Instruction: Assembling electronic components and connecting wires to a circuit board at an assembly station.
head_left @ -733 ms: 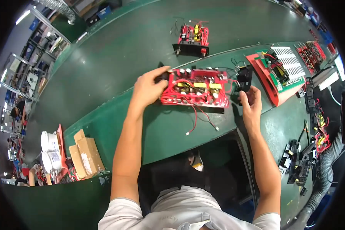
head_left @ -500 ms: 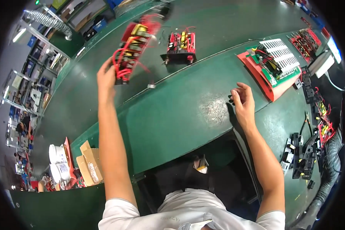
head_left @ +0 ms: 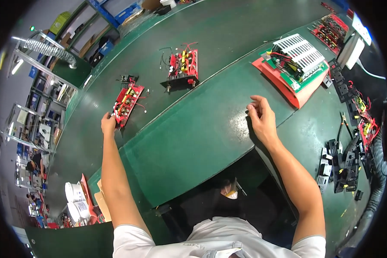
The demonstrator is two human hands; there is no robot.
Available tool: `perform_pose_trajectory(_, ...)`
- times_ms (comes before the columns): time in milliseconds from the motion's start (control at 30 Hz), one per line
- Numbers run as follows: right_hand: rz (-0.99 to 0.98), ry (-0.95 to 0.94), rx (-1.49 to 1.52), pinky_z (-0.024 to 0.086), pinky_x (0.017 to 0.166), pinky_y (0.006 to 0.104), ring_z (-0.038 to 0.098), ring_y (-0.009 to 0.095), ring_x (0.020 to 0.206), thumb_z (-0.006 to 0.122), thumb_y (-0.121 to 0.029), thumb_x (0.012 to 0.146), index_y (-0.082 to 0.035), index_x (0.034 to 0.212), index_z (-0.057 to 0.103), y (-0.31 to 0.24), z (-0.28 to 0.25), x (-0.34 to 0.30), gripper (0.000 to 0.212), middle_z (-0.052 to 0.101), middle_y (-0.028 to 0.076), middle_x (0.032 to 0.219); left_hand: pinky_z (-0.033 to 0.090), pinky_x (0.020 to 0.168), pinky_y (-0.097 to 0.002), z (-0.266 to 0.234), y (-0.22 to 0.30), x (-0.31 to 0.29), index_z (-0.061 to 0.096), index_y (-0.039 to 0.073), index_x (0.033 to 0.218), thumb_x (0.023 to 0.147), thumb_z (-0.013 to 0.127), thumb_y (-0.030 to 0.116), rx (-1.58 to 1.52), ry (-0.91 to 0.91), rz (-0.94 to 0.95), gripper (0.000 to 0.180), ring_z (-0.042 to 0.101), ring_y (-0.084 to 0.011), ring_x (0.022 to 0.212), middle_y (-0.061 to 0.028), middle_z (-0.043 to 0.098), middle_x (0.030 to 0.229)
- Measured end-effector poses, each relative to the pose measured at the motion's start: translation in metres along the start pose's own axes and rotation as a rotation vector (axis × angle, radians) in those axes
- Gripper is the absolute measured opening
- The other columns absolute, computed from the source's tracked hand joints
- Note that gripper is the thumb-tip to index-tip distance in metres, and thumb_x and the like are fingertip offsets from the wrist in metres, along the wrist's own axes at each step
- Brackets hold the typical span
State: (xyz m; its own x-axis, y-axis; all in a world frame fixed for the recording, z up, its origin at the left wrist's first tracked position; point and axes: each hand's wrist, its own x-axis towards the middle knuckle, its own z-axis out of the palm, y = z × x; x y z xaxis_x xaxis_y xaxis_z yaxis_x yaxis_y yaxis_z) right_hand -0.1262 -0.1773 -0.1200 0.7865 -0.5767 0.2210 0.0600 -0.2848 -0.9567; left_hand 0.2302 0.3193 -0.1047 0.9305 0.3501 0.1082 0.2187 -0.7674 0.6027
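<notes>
The left hand (head_left: pixel 108 124) reaches far out, fingers pinching the near end of a red circuit board (head_left: pixel 127 100) that lies on the conveyor belt (head_left: pixel 228 38), extending toward one o'clock from the fingertips. At three o'clock, the right hand (head_left: pixel 261 118) rests loosely curled and empty on the green bench (head_left: pixel 193 137).

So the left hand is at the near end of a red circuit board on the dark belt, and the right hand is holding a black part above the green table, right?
Not quite. The head view shows the right hand empty, fingers loosely curled over the green table. The left hand is at the near end of the red circuit board on the dark belt.
</notes>
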Motion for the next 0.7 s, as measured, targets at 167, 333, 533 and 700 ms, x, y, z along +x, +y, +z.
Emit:
perform_pose_trajectory(167, 0.002, 0.015, -0.025, 0.052, 0.074, 0.0259, 0.057, 0.01, 0.08, 0.058, -0.006, 0.097, 0.001, 0.123, 0.052, 0.019, -0.006, 0.003, 0.027, 0.059, 0.005, 0.093, 0.045, 0.101, -0.0504, 0.003, 0.07, -0.054, 0.045, 0.01, 0.144, 0.089, 0.061, 0.048, 0.422, 0.353, 0.182, 0.069, 0.057, -0.0391, 0.12, -0.0221, 0.057, 0.134)
perform_pose_trajectory(333, 0.004, -0.027, -0.004, 0.05, 0.074, 0.0253, 0.057, 0.01, 0.081, 0.059, -0.007, 0.097, 0.001, 0.123, 0.052, 0.01, 0.003, 0.003, 0.028, 0.06, 0.005, 0.092, 0.056, 0.074, -0.0387, 0.001, 0.167, -0.124, 0.037, 0.008, 0.147, 0.092, 0.057, 0.049, -0.1, -0.299, 0.277, 0.072, 0.07, -0.0283, 0.086, -0.0224, 0.068, 0.11)
perform_pose_trajectory(533, 0.005, -0.034, -0.033, 0.049, 0.073, 0.0255, 0.057, 0.01, 0.079, 0.059, -0.008, 0.097, -0.001, 0.123, 0.054, -0.005, 0.003, -0.001, 0.028, 0.063, 0.005, 0.09, 0.06, 0.076, -0.0415, 0.083, 0.24, -0.196, -0.001, 0.012, 0.157, 0.091, 0.059, 0.05, -0.136, -0.469, 0.08, 0.098, 0.062, -0.0384, 0.104, -0.034, 0.018, 0.152)
perform_pose_trajectory(700, 0.005, 0.021, -0.033, 0.049, 0.072, 0.0268, 0.058, 0.01, 0.078, 0.059, -0.009, 0.096, -0.001, 0.122, 0.055, 0.008, -0.006, 0.003, 0.028, 0.064, 0.004, 0.087, 0.058, 0.084, -0.0472, 0.133, 0.248, -0.174, 0.014, 0.002, 0.152, 0.078, 0.073, 0.043, -0.2, -0.235, -0.079, 0.103, 0.046, -0.0439, 0.126, -0.0298, 0.019, 0.148)
